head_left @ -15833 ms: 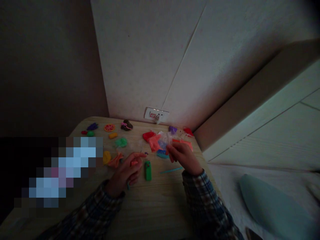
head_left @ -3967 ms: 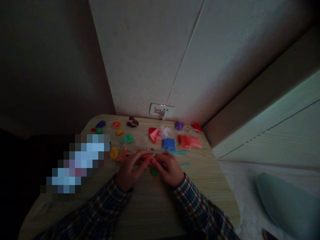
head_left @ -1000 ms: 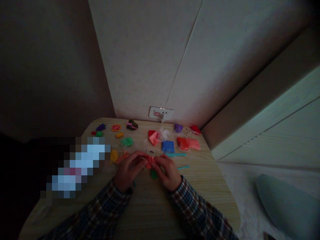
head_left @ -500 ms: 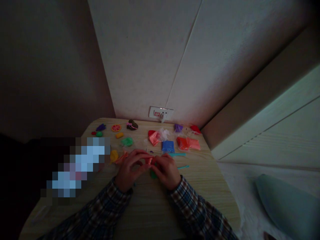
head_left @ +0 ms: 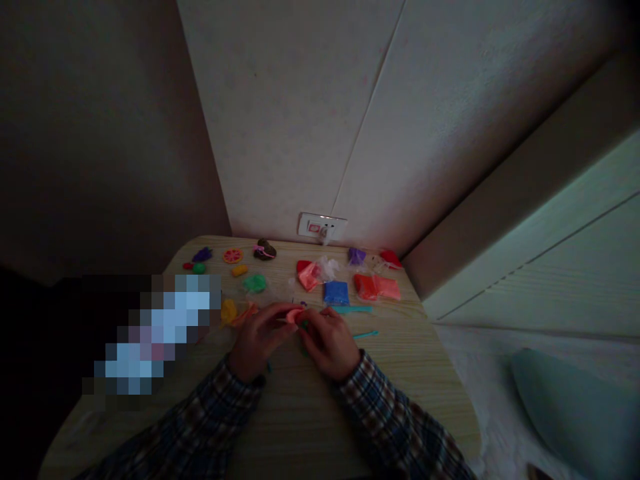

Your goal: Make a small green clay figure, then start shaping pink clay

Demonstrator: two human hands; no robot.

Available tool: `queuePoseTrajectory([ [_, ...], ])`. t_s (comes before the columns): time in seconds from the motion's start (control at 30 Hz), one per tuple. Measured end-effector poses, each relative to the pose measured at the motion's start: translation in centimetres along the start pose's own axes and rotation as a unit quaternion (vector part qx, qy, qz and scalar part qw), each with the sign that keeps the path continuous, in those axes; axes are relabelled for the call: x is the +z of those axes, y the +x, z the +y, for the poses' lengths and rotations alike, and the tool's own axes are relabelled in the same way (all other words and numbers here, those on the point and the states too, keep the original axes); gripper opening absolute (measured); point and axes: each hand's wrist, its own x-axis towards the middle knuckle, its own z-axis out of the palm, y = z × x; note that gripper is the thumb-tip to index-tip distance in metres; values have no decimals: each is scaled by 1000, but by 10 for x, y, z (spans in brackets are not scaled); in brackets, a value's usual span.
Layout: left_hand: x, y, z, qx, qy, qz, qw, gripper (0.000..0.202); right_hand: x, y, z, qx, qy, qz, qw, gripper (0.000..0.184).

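Between my two hands, above the middle of the wooden table [head_left: 400, 400], is a small piece of salmon-pink modelling clay [head_left: 294, 316]. My left hand [head_left: 261, 337] pinches it from the left with thumb and fingers. From the right, my right hand [head_left: 327, 341] has its fingers closed on the same piece. A bit of green [head_left: 305, 325] shows by the right fingertips, mostly hidden by the hand. Just beyond the right hand lie a turquoise flat tool [head_left: 353, 309] and a thinner turquoise stick [head_left: 366, 335].
Bagged clay lies farther back: a blue packet [head_left: 337, 293], a red packet [head_left: 367, 287], a purple one [head_left: 357, 257] and a green one [head_left: 255, 283]. Shaped pieces, including a round slice [head_left: 233, 256], sit back left. A wall socket [head_left: 323, 226] is behind the table; a blurred patch [head_left: 165, 327] covers the left.
The pink clay has turned and shifted slightly left between my fingers. My right hand has moved a little left and rolled over it; the green bit is now more covered.
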Motion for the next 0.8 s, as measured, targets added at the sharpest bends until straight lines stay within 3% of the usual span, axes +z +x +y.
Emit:
queuePoseTrajectory([
  [0.17, -4, 1, 2, -8, 23, 16, 1000, 29, -1, 0, -1, -4, -5, -12, 1000, 17],
  [0.3, -3, 3, 3, -14, -4, 24, 1000, 18, 0, -1, 0, -20, -12, -22, 999, 20],
  [0.43, 0, 4, 4, -40, -41, 30, 998, 20, 3, -2, 2, -30, -27, -28, 999, 20],
  [0.63, 2, 3, 3, -38, -43, 36, 998, 18, 4, -1, 0, -9, -29, -34, 999, 21],
  [0.8, 1, 3, -1, -29, -27, 44, 998, 18, -3, 1, -4, 39, 9, -5, 999, 14],
])
